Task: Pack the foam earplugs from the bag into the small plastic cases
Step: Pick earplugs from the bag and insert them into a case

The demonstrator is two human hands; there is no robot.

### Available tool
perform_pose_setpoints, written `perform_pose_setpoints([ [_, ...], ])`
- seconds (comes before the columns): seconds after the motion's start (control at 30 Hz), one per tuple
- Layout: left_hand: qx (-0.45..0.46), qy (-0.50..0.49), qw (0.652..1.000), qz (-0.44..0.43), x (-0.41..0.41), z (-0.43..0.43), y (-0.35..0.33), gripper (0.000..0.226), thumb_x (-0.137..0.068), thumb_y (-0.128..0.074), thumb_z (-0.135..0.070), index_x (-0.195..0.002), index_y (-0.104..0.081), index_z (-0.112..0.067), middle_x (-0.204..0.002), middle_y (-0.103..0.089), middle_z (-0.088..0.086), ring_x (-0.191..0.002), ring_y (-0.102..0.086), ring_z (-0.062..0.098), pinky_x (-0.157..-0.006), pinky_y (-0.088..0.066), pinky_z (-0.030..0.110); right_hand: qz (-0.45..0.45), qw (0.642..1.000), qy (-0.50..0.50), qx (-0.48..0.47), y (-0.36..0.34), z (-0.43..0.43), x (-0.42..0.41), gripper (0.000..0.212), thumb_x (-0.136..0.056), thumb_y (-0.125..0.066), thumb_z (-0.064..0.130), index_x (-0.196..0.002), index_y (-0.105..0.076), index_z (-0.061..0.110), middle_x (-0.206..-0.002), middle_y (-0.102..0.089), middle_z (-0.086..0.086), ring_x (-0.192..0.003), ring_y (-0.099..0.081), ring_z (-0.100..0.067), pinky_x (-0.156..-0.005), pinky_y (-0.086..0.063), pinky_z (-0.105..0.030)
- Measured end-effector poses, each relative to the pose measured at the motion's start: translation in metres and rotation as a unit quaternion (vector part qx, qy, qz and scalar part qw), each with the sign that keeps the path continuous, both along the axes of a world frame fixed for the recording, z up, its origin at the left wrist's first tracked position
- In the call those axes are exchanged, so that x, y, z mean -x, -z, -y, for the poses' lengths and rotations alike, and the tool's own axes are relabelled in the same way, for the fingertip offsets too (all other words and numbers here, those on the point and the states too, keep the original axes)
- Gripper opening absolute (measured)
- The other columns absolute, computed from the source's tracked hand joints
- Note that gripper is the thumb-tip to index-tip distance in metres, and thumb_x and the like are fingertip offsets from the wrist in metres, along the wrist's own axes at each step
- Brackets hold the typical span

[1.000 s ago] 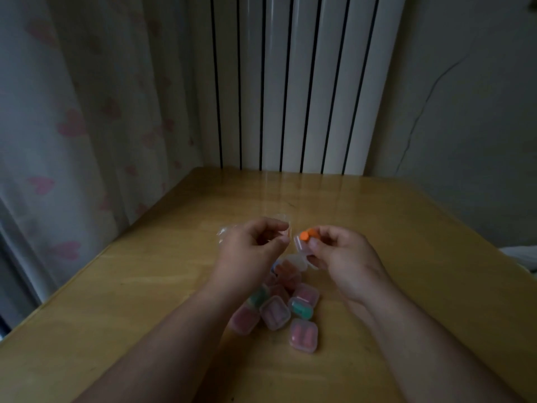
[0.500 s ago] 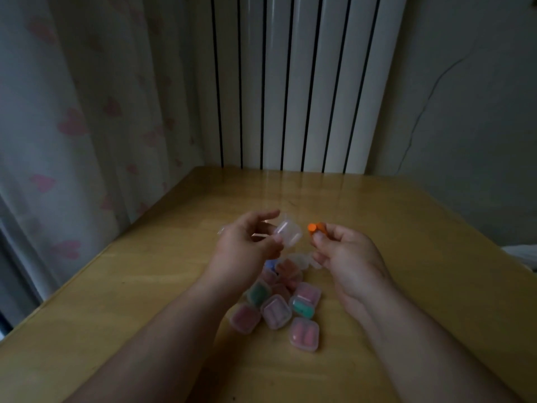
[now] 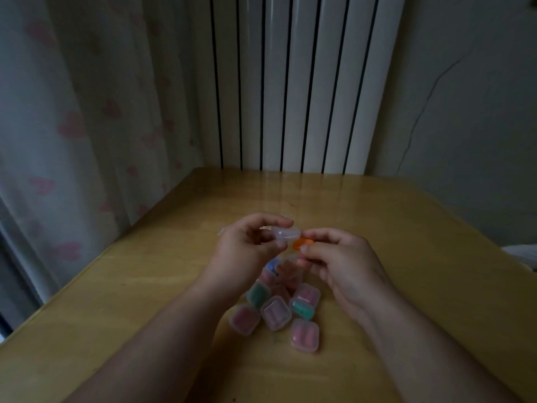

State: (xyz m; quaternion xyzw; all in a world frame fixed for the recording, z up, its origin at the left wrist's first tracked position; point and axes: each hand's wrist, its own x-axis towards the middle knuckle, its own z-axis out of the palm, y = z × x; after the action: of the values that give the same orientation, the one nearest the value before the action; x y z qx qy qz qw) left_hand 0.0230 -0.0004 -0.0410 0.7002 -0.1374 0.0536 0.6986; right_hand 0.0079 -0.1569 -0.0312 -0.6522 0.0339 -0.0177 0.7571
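Note:
My left hand [image 3: 247, 248] holds a small clear plastic case [image 3: 286, 235] between thumb and fingers, above the wooden table [image 3: 406, 242]. Pinched in my right hand [image 3: 345, 263] is an orange foam earplug [image 3: 302, 243], its tip touching the case's lower edge. Below both hands lies a cluster of several closed cases [image 3: 276, 312] with pink and teal earplugs inside. A pink-filled case [image 3: 304, 335] sits nearest me. Under my hands a blue piece [image 3: 271, 264] shows, and a bit of clear bag [image 3: 221, 231] peeks out left of my left hand.
White radiator panels [image 3: 305, 82] stand behind the table's far edge. A curtain with pink hearts [image 3: 72, 126] hangs along the left edge. A grey wall [image 3: 470, 112] rises at the right.
My hands have come together: the orange earplug moved left to meet the clear case, which my left hand lifted from behind its fingers a second ago.

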Motion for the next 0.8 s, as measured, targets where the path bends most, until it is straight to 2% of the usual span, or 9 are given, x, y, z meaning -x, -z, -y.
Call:
perform_pose_setpoints([
  [0.13,0.031,0.02,0.999,0.002,0.0036,0.0009,-0.0029,0.034,-0.08,-0.069,0.007,-0.098,-0.072,-0.022,-0.097,-0.075,0.004,-0.095,-0.072,0.016,-0.079,-0.057,0.024,0.035,0.997,0.01,0.062,0.0016,0.0002,-0.0001,0.013,-0.086,-0.069,0.005,-0.087,-0.069,0.018,-0.076,-0.074,-0.001,-0.066,-0.067,-0.011,-0.066,-0.053,-0.029],
  [0.2,0.033,0.022,0.999,0.01,0.0052,0.0016,-0.004,0.034,-0.081,-0.067,0.008,-0.099,-0.071,-0.021,-0.098,-0.075,0.0,-0.094,-0.071,0.012,-0.077,-0.056,0.021,0.041,0.996,0.011,0.082,0.0009,-0.0003,0.0,0.016,-0.089,-0.064,0.002,-0.087,-0.067,0.017,-0.074,-0.071,-0.001,-0.059,-0.066,-0.009,-0.06,-0.053,-0.028],
  [0.3,0.011,0.014,1.0,0.018,0.0055,0.0004,-0.004,0.043,-0.081,-0.067,0.01,-0.105,-0.069,-0.026,-0.108,-0.071,-0.003,-0.098,-0.069,0.009,-0.079,-0.056,0.022,0.036,0.996,0.007,0.083,-0.0005,-0.0013,0.0001,0.024,-0.089,-0.061,-0.004,-0.086,-0.07,0.018,-0.074,-0.069,-0.004,-0.058,-0.066,-0.011,-0.06,-0.054,-0.028],
  [0.37,-0.001,0.013,0.999,0.03,0.0058,-0.0003,-0.004,0.054,-0.081,-0.066,0.013,-0.113,-0.065,-0.031,-0.116,-0.067,-0.005,-0.102,-0.068,0.01,-0.082,-0.057,0.025,0.026,0.997,0.009,0.07,0.0002,-0.0003,-0.0016,0.019,-0.088,-0.061,-0.003,-0.088,-0.072,0.012,-0.07,-0.068,-0.007,-0.059,-0.065,-0.013,-0.061,-0.054,-0.029],
  [0.47,-0.001,0.02,0.999,0.046,0.0056,-0.0014,-0.003,0.069,-0.08,-0.063,0.018,-0.12,-0.061,-0.039,-0.118,-0.065,-0.008,-0.103,-0.068,0.01,-0.08,-0.057,0.025,-0.001,0.999,-0.011,0.03,0.003,0.003,-0.0036,0.007,-0.087,-0.07,0.014,-0.09,-0.072,0.008,-0.069,-0.069,-0.008,-0.062,-0.066,-0.017,-0.066,-0.055,-0.032],
  [0.53,-0.016,0.031,0.998,0.047,0.0054,-0.0013,-0.0025,0.072,-0.08,-0.061,0.021,-0.121,-0.061,-0.039,-0.119,-0.066,-0.009,-0.107,-0.067,0.011,-0.081,-0.056,0.026,0.002,0.998,-0.031,0.056,0.0049,0.0043,-0.0033,0.012,-0.084,-0.074,0.02,-0.091,-0.074,0.011,-0.07,-0.07,-0.005,-0.064,-0.067,-0.015,-0.069,-0.055,-0.031],
  [0.63,0.002,0.048,0.998,0.029,0.0046,-0.0019,-0.0012,0.074,-0.078,-0.055,0.027,-0.119,-0.064,-0.033,-0.119,-0.067,-0.006,-0.108,-0.067,0.012,-0.078,-0.056,0.025,0.016,0.995,-0.038,0.096,0.0061,0.003,-0.001,0.014,-0.083,-0.074,0.013,-0.096,-0.074,0.014,-0.074,-0.073,-0.003,-0.064,-0.065,-0.012,-0.065,-0.053,-0.026],
  [0.7,0.031,0.053,0.998,0.007,0.0043,-0.0033,-0.0022,0.064,-0.08,-0.056,0.021,-0.118,-0.067,-0.028,-0.117,-0.067,-0.001,-0.103,-0.068,0.013,-0.076,-0.055,0.023,0.044,0.987,-0.006,0.153,0.0058,0.0032,-0.0017,0.019,-0.081,-0.076,0.015,-0.099,-0.074,0.019,-0.079,-0.075,0.0,-0.07,-0.069,-0.013,-0.067,-0.055,-0.029],
  [0.8,-0.017,0.019,1.0,0.009,0.0023,-0.0043,-0.0028,0.032,-0.087,-0.068,-0.008,-0.111,-0.072,-0.027,-0.114,-0.07,-0.002,-0.1,-0.068,0.015,-0.08,-0.056,0.028,0.078,0.969,0.028,0.232,0.0037,0.0025,-0.0014,0.021,-0.079,-0.078,0.016,-0.095,-0.074,0.028,-0.086,-0.075,0.002,-0.078,-0.072,-0.014,-0.075,-0.059,-0.032],
])
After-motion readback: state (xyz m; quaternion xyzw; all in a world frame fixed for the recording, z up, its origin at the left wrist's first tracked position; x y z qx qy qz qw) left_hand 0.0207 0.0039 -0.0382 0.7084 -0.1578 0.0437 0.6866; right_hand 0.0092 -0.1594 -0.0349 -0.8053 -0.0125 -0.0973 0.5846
